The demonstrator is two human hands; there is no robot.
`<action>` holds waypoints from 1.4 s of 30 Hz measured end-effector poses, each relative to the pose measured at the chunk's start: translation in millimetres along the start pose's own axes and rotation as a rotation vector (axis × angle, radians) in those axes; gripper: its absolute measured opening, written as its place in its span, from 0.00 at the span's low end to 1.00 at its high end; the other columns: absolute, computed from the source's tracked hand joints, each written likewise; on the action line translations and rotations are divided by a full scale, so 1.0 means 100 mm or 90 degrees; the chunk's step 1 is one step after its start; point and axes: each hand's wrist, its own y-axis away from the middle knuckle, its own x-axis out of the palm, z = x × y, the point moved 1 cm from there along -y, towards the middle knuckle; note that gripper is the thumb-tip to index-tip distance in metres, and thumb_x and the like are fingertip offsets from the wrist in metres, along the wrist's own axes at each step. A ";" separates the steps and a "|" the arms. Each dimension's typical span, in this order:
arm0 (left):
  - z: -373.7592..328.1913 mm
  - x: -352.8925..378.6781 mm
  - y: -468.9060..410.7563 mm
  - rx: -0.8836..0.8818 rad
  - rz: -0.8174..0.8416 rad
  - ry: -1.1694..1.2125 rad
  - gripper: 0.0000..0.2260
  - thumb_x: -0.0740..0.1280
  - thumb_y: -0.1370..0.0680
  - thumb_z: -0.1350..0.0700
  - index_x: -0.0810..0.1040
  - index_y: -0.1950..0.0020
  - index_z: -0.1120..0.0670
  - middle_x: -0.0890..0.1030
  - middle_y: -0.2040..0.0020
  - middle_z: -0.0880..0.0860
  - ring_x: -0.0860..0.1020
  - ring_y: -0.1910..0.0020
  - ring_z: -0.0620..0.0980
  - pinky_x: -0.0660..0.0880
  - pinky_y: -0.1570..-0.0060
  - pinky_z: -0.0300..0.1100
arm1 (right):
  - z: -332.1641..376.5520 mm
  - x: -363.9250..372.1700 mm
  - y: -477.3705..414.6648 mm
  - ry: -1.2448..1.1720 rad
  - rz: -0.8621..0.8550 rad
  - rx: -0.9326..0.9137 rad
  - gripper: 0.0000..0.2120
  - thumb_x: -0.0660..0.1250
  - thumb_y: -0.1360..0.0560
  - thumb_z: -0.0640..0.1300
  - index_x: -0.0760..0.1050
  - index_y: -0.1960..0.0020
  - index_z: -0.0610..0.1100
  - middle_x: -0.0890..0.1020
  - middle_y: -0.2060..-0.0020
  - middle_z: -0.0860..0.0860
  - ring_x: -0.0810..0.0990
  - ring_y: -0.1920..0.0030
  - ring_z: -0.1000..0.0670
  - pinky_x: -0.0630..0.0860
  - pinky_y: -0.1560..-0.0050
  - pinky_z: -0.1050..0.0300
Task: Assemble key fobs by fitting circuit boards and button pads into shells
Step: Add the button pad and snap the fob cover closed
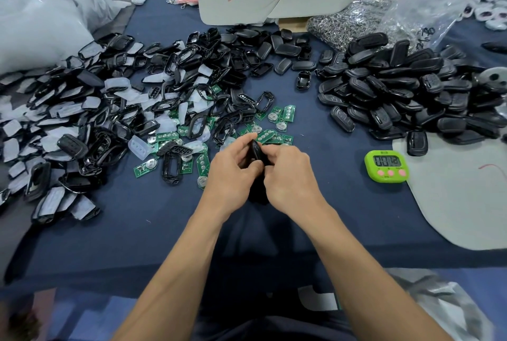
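Gripping one black key fob (256, 152) in curled left hand (230, 173) and right hand (288, 173), near middle of the worktop (137, 231). Looks nearly snapped shut. Big heap of done fobs (397, 88) far right. Plenty of empty shells (122, 129), soft pads (140, 147) and green boards (274, 118) waiting, left and middle.

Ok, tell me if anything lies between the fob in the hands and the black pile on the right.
Nothing visible: bare blue cloth runs from the fob to the pile; the green timer sits off that line.

One left hand (231, 173), one right hand (290, 176), one held fob (255, 150), one green timer (386, 166) (shells (192, 60) and boards (282, 114) heaped uncountably).
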 end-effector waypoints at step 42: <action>-0.37 -0.25 0.16 0.165 -0.048 0.168 0.15 0.77 0.33 0.67 0.88 0.56 0.46 0.89 0.49 0.49 0.87 0.49 0.47 0.81 0.49 0.38 | 0.04 -0.23 0.13 -0.289 -0.190 -0.172 0.16 0.76 0.30 0.32 0.88 0.51 0.51 0.87 0.59 0.62 0.86 0.56 0.62 0.78 0.53 0.71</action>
